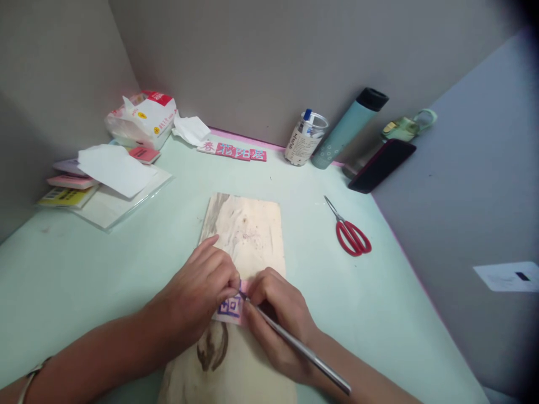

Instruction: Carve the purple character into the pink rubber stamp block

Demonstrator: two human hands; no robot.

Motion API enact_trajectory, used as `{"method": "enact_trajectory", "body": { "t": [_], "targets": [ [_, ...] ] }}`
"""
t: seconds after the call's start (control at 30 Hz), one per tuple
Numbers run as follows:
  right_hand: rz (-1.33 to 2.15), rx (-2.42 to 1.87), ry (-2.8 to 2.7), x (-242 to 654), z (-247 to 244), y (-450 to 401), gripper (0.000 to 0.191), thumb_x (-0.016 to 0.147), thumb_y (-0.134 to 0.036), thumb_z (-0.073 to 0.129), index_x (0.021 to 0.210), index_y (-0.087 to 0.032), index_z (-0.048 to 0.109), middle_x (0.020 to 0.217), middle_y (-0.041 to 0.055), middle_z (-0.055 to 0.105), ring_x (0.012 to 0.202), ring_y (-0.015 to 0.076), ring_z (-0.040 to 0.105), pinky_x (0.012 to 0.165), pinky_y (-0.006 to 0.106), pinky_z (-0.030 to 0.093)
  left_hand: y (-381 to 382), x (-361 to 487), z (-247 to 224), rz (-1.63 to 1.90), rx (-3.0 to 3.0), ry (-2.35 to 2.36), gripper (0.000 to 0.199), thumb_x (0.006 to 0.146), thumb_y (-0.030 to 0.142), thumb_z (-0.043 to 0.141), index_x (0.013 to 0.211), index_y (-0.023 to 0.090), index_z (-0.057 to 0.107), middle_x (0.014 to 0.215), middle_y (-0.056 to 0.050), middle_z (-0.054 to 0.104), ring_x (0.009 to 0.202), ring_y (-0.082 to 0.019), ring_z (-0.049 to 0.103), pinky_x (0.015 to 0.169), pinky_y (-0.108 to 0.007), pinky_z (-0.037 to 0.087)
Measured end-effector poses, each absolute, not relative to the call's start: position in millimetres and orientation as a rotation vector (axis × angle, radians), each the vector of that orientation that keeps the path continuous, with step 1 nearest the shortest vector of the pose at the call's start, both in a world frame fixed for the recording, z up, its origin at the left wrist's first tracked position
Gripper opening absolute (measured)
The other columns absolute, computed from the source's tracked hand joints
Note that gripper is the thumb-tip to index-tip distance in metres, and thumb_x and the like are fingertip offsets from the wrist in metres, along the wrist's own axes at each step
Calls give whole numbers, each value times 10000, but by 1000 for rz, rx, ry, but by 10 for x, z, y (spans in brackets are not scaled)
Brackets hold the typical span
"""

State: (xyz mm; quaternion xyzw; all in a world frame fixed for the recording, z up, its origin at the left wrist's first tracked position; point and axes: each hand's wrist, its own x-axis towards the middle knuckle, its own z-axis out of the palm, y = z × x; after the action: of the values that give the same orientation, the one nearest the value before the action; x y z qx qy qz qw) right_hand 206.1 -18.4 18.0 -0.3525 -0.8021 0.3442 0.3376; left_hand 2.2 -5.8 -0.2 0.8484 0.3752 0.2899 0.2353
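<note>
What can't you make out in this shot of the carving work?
Head view only:
- Pink block: mostly covered by the left hand and right hand; its purple marks can't be read.
- Tool tip: hidden between the fingers.
- Board: near end cut off by the bottom edge.
- Jar label: too small to read.
- Top right corner: dark, blurred.

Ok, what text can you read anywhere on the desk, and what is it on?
"春": first of the pink tiles by the back wall; the other characters are blurred.
Pink block between the left hand and right hand: a purple character, partly covered, not readable.
Tissue pack: red and yellow print, too small.
Jar: label print too small.
Yellow book: barcode and print, blurred.
</note>
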Motion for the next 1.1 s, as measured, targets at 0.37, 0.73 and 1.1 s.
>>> {"method": "enact_trajectory", "body": {
  "t": [0.37, 0.73, 1.1],
  "targets": [
    [1209, -1061, -1798, 2073, 167, -157, 193, 889, -209, 581, 736, -214, 462, 719, -14, 503, 617, 124, 435, 542, 255, 350, -16, -44, 43, 751, 2279, 1034, 198, 1019, 125, 380, 917, 219, 521, 860, 30, 524, 862, -159, 538, 1160, -489, 197],
    [1340, -1175, -1486, 2040, 293, -93, 147, 833, -227, 725, 746, -193, 611, 687, -23, 555, 612, 121, 501, 533, 242, 392, -89, -202, 91, 619, 2331, 1117, 743, 743, 324, 857, 1336, 239, 417, 1256, -45, 593, 1234, -285, 506, 1214, -492, 156],
    [938, -946, -1898, 2096, 181, -229, 107, 950, -107, 569, 940, -212, 585, 830, 29, 624, 719, 145, 590, 626, 279, 466, -60, -265, 90, 598, 2332, 1038, 627, 885, 312, 739, 1393, 263, 375, 1365, -39, 602, 1367, -229, 463, 1248, -448, 142]
  ]
}}
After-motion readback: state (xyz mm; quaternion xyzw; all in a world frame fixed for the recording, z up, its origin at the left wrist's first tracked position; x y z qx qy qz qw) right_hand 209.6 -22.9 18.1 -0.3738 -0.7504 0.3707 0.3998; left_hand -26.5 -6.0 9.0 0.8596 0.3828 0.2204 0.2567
